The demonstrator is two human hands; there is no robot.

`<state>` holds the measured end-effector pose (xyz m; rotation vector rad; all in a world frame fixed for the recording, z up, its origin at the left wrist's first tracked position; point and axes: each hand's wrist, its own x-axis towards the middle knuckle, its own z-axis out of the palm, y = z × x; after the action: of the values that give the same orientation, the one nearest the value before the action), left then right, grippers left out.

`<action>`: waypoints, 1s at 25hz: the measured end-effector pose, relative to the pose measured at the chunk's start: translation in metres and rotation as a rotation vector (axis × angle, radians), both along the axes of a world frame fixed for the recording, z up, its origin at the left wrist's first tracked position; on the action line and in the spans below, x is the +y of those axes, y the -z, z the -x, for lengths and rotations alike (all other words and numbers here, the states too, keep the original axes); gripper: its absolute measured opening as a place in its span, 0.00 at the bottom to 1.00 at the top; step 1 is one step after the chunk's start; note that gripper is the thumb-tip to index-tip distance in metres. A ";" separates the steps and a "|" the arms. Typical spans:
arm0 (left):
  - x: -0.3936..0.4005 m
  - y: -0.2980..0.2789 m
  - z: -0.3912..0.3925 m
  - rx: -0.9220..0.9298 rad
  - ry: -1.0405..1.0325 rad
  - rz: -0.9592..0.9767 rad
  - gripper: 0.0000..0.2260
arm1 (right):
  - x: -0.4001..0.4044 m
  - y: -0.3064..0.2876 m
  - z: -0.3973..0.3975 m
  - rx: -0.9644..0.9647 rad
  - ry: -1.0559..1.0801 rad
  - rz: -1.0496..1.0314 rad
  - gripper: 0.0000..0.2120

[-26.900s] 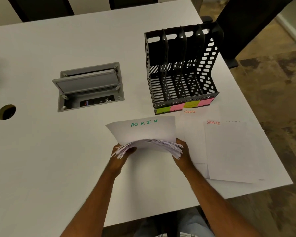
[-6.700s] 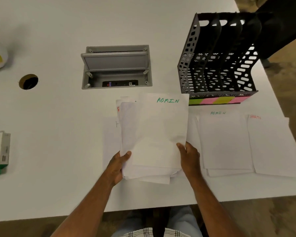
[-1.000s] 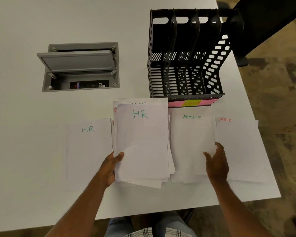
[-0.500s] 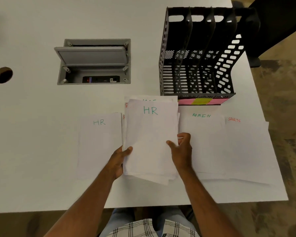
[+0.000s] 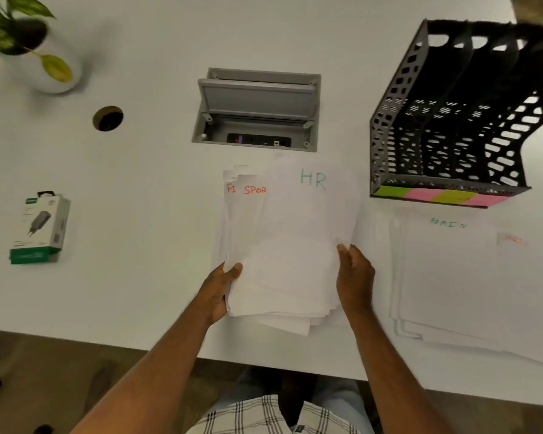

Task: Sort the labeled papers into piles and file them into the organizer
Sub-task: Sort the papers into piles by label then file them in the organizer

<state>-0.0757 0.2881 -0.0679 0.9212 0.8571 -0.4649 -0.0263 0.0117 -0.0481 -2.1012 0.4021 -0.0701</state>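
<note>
My left hand grips the lower left corner of a thick stack of white papers held over the table's near middle. The top sheet, marked HR in green, is skewed to the right, and my right hand pinches its right edge. Red labels "FI" and "SPOR" show on the sheets beneath. To the right lie an ADMIN pile and, partly under it, a SPORTS pile. The black slotted organizer stands behind them with coloured sticky notes on its front lip.
An open grey power box is sunk into the table behind the stack. At the left are a round cable hole, a potted plant and a boxed charger. The table's near edge runs just below my hands.
My right hand has taken the HR sheet's right edge and slid it rightward, uncovering the red labels below. The view has swung left, bringing the plant and charger box in.
</note>
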 end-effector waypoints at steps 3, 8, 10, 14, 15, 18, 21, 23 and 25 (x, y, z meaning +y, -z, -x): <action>0.041 -0.002 0.009 -0.024 -0.050 -0.006 0.21 | 0.013 -0.002 -0.006 -0.014 0.102 0.000 0.15; 0.089 0.008 0.024 -0.002 -0.190 0.051 0.17 | 0.030 0.013 -0.002 0.036 0.035 0.049 0.12; 0.096 0.012 0.028 -0.004 -0.240 0.095 0.15 | 0.039 0.024 0.008 0.035 -0.031 0.107 0.13; 0.103 0.013 0.033 -0.016 -0.259 0.122 0.16 | 0.062 0.041 0.025 0.056 -0.139 0.194 0.12; 0.103 0.012 0.034 -0.016 -0.237 0.106 0.17 | 0.067 0.044 0.028 0.071 -0.167 0.212 0.12; 0.100 0.012 0.033 -0.025 -0.153 0.029 0.21 | 0.076 0.047 0.031 0.176 -0.238 0.274 0.14; 0.092 0.014 0.029 -0.025 -0.063 -0.017 0.25 | 0.070 0.040 0.022 0.225 -0.140 0.198 0.19; 0.083 0.016 0.026 -0.014 -0.032 -0.024 0.25 | 0.062 0.028 0.012 0.220 0.051 -0.040 0.11; 0.072 0.021 0.023 -0.018 -0.011 -0.002 0.23 | 0.060 0.015 0.006 0.307 0.040 -0.319 0.06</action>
<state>-0.0991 0.3600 -0.0885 0.9206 0.8461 -0.4454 -0.0320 0.0717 -0.0629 -1.7891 0.5972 0.2796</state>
